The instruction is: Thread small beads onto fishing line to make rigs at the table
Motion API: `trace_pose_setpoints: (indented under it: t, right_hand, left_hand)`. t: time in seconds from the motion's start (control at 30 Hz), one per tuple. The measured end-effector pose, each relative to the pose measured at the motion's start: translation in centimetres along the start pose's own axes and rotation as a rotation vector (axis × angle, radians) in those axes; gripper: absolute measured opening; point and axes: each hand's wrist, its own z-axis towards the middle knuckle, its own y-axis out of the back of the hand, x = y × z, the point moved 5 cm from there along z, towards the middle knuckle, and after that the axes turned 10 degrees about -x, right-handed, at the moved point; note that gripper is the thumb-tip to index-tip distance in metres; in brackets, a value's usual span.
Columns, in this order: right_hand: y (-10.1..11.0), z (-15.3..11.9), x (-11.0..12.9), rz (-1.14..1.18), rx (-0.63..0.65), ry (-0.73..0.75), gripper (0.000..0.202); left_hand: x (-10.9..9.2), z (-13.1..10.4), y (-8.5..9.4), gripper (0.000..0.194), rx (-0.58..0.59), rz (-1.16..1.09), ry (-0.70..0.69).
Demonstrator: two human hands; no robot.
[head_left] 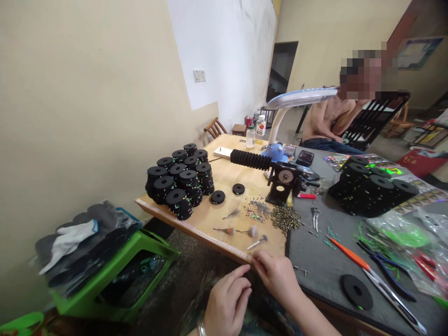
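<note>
My left hand (228, 301) is at the bottom centre, below the table's front edge, its fingers curled and its fingertips near my right hand. My right hand (275, 273) lies at the table edge with its fingers pinched together. Whatever either hand holds is too small to make out. Beyond the hands, a metal-tipped piece (257, 242) and small feathery bundles (252, 230) lie on the wooden table (213, 235). Piles of brown-gold beads (286, 219) and small coloured pieces (255, 215) sit farther back. Two black foam discs (218, 197) lie left of the piles.
Stacked black discs (178, 198) stand at left, more (371, 186) at right. A black clamp device (283, 182), blue lamp (276, 151), orange-handled tweezers (371, 268), blue pliers (388, 270) and a loose disc (356, 292) surround the work area. A green stool (115, 298) stands left; a person (325, 116) sits behind.
</note>
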Motion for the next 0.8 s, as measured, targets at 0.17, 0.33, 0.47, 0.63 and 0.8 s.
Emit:
trace_pose_setpoints:
  t: [0.17, 0.33, 0.47, 0.63, 0.8]
  right_hand:
    - [0.4, -0.4, -0.5, -0.032, 0.031, -0.007, 0.017]
    - [0.4, -0.3, -0.2, -0.023, 0.027, 0.0, 0.018]
    - [0.3, -0.3, -0.2, -0.022, 0.011, 0.018, 0.021]
    - [-0.2, -0.2, 0.0, -0.007, -0.03, 0.025, 0.023]
    - [-1.1, 0.7, 0.9, 0.008, -0.044, 0.044, 0.024]
  left_hand:
    - [-0.1, -0.1, -0.3, 0.017, 0.008, -0.019, -0.017]
    - [-0.2, -0.2, -0.4, 0.016, 0.013, 0.002, -0.021]
    - [-0.1, -0.4, -0.3, 0.016, 0.01, 0.003, -0.011]
    - [-0.1, -0.3, -0.2, 0.016, 0.001, 0.009, -0.001]
    - [0.1, 0.0, 0.3, 0.017, -0.035, 0.03, 0.024]
